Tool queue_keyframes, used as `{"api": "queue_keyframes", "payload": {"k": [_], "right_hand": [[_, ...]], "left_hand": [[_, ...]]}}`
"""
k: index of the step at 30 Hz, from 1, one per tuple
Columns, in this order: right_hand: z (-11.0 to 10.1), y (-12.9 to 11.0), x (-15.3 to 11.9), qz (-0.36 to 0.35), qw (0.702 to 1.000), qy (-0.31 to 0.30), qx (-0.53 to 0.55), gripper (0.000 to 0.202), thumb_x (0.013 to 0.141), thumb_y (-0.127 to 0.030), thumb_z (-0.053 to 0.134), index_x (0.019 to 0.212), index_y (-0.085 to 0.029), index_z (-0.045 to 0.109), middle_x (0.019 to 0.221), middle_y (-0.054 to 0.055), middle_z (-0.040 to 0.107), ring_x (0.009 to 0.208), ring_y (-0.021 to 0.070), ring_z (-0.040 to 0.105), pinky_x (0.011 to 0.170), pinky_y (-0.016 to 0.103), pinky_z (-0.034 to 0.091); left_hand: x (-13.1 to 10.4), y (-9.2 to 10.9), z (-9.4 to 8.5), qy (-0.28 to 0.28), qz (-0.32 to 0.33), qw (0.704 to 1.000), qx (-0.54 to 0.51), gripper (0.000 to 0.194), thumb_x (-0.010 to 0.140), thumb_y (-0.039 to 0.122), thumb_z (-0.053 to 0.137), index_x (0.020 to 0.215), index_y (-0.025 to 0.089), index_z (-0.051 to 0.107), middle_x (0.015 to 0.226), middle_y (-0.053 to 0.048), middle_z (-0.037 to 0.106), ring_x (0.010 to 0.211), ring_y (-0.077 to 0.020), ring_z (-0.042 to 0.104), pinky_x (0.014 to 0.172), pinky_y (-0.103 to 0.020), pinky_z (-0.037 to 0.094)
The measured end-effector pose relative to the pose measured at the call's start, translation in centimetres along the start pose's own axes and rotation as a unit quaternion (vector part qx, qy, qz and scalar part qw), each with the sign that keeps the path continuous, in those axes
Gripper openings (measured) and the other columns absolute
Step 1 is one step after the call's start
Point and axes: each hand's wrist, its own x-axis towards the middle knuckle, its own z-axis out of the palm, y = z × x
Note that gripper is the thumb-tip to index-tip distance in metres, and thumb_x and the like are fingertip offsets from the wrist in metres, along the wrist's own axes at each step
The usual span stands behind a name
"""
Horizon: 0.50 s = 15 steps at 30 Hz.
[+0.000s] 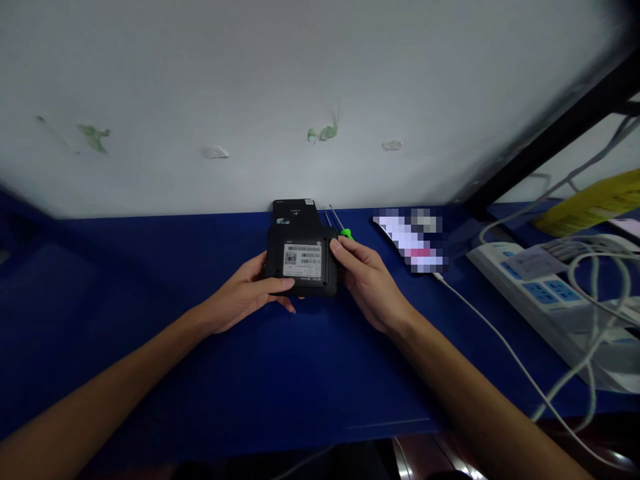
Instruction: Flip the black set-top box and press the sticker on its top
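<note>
Hidden: a blurred-out patch (413,240) covers something lying on the blue table (150,320) right of the hands; what it is cannot be told. The frame's upper corners are smeared.
Label: the white sticker (303,260) on the black device (301,261) carries a code square and lines of print, too small to read.
Behind the device: a second flat black piece (295,209) leans at the wall (300,87), its lower part hidden by the device.
Tool: a green-handled screwdriver (345,232) lies just behind the right hand, handle mostly covered (only thin shafts and a green tip show).
Power strip: a white power strip (540,293) sits at the right, white cables (590,280) looped over it; its far end is cut off.
Left hand: the left hand (245,297) grips the device's lower left edge, thumb on top, fingers curled beneath.
Right hand: the right hand (367,280) is closed on the device's right edge, thumb at the upper corner.
Device position: mid-table, near the wall, label side up, between both hands.
</note>
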Motion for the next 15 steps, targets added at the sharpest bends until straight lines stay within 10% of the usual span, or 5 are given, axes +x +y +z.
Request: {"api": "queue_keyframes", "payload": {"k": [7, 15], "right_hand": [[0.13, -0.18, -0.04, -0.004, 1.0, -0.005, -0.007, 0.024, 0.103, -0.048, 0.074, 0.108, -0.027, 0.082, 0.112, 0.005, 0.081, 0.101, 0.025, 0.072, 0.089, 0.041, 0.059], [0.03, -0.07, -0.08, -0.019, 1.0, -0.003, -0.015, 0.023, 0.104, -0.048, 0.072, 0.109, -0.027, 0.082, 0.109, 0.005, 0.08, 0.099, 0.0249, 0.071, 0.092, 0.042, 0.057]], "left_hand": [[-0.15, -0.24, 0.79, 0.043, 0.034, 0.993, 0.105, 0.064, 0.078, 0.017, 0.097, 0.134, 0.02, 0.065, 0.114, -0.011, 0.077, 0.086, -0.0255, 0.077, 0.065, -0.035, 0.068], [0.16, -0.58, 0.01, 0.016, 0.022, 1.0, 0.001, 0.055, 0.112, 0.06, 0.052, 0.123, 0.009, 0.07, 0.088, -0.016, 0.08, 0.074, -0.0272, 0.079, 0.068, -0.039, 0.067]]}}
